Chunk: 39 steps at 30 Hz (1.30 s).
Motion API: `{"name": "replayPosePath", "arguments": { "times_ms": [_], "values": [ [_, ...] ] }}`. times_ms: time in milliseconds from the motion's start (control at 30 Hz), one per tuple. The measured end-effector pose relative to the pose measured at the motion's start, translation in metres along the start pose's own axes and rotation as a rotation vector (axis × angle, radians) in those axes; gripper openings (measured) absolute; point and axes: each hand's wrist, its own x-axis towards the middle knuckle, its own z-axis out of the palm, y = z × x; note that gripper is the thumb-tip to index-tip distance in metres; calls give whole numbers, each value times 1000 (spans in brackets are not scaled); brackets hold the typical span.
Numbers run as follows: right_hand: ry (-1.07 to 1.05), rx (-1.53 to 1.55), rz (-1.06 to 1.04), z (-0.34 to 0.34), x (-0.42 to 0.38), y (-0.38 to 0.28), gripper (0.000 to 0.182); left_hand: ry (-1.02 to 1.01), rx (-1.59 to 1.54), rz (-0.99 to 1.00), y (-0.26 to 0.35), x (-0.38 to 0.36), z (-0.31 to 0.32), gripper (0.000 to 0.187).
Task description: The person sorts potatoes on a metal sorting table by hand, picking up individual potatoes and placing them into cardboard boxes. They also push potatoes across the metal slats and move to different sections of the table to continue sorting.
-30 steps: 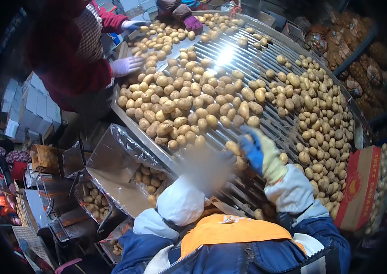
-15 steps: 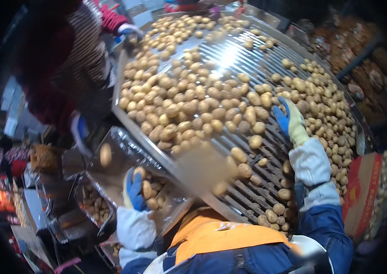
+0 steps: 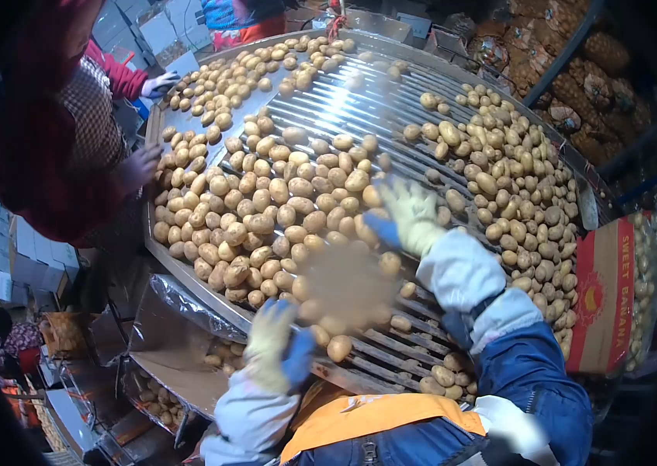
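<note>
Many potatoes lie on a metal sorting table with a slatted bar grate. My right hand, in a pale yellow and blue glove, reaches over the grate at the right edge of the large potato pile. Its fingers are apart, slightly blurred, and I see nothing held. My left hand, gloved alike, is at the table's near rim with its fingers stretched toward the pile. Nothing shows in it. Close by its left side stands an open carton with potatoes inside. A round blurred patch hides part of the pile between my hands.
A co-worker in a checked apron stands at the left, with a gloved hand at the table edge. At the right is a potato-filled box marked "SWEET BANANA". Filled sacks are stacked behind; white cartons stand at left.
My left hand has left the potatoes in the carton and moved right to the table rim. My right hand has shifted left and nearer, to the large pile. The view has turned.
</note>
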Motion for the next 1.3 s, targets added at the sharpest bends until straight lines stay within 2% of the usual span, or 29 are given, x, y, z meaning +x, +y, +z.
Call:
{"name": "replayPosePath", "arguments": {
  "times_ms": [33, 67, 100, 167, 200, 233, 267, 300, 367, 400, 467, 533, 567, 600, 633, 700, 733, 767, 833, 900, 1000, 1033, 1067, 1100, 1267, 1300],
  "values": [
    [-115, 86, -46, -14, -18, -19, 79, -158, -75, -16, 25, 22, 3, 55],
    [16, 133, -198, -17, -32, -38, 75, -260, -19, 70, 27, 28, 18, 55],
    [-198, 7, -249, -29, -56, -41, 72, -312, 33, 206, 29, 32, 33, 58],
    [-238, 192, -362, -31, -86, -26, 70, -479, 140, 250, 28, 31, 55, 63],
    [-275, 275, -339, -44, -94, -18, 66, -488, 178, 224, 34, 36, 51, 64],
    [-191, 576, -279, -51, -106, -4, 56, -499, 214, 198, 39, 41, 47, 65],
    [-88, 617, -203, -55, -115, 12, 52, -495, 258, 145, 37, 43, 46, 65],
    [16, 655, -129, -58, -122, 28, 48, -546, 245, 0, 51, 58, 31, 64],
    [77, 593, 135, -57, -120, 69, 43, -478, 282, 62, 11, 53, 36, 63],
    [118, 612, 137, -43, -112, 97, 43, -370, 290, 94, -14, 44, 52, 61],
    [154, 631, 139, -37, -88, 118, 43, -343, 309, 111, -27, 44, 58, 57],
    [196, 286, -35, -49, -58, 117, 47, -285, 262, 72, -21, 49, 57, 48],
    [195, 287, -35, -54, -40, 112, 47, -250, 216, 38, -15, 52, 55, 43],
    [61, 226, -63, -59, -19, 103, 49, -176, 155, -26, 1, 57, 48, 34],
    [-73, 165, -93, -62, -1, 92, 51, -175, 159, -28, 10, 58, 43, 34],
    [-426, 284, 33, -70, 26, 67, 51, -57, -102, -66, 21, 52, 34, 31],
    [-508, 159, 51, -67, 33, 62, 57, -22, -132, -6, 23, 49, 31, 30],
    [-456, -45, 10, -54, 34, 56, 59, 5, -172, -24, 23, 43, 34, 28],
    [-380, -57, 102, -33, 35, 52, 58, 41, -180, -12, 25, 37, 37, 28],
    [-330, -12, 187, -32, 25, 47, 53, -21, -213, -49, 34, 39, 35, 28],
    [-212, -38, 174, -7, 13, 55, 48, -125, -219, -7, 33, 40, 41, 26],
    [-181, -65, 173, -7, 13, 52, 47, -90, -214, -5, 40, 41, 35, 25],
    [-248, -46, 189, -10, 12, 55, 46, -81, -242, -18, 42, 43, 32, 25],
    [-225, -14, 209, -4, 10, 58, 46, -76, -271, -35, 43, 43, 30, 25],
    [-5, 250, 188, 25, 3, 95, 37, -18, -307, -37, 34, 27, 41, 25],
    [123, 360, 152, 39, -1, 102, 31, 14, -333, -32, 32, 22, 46, 25]
  ]
}}
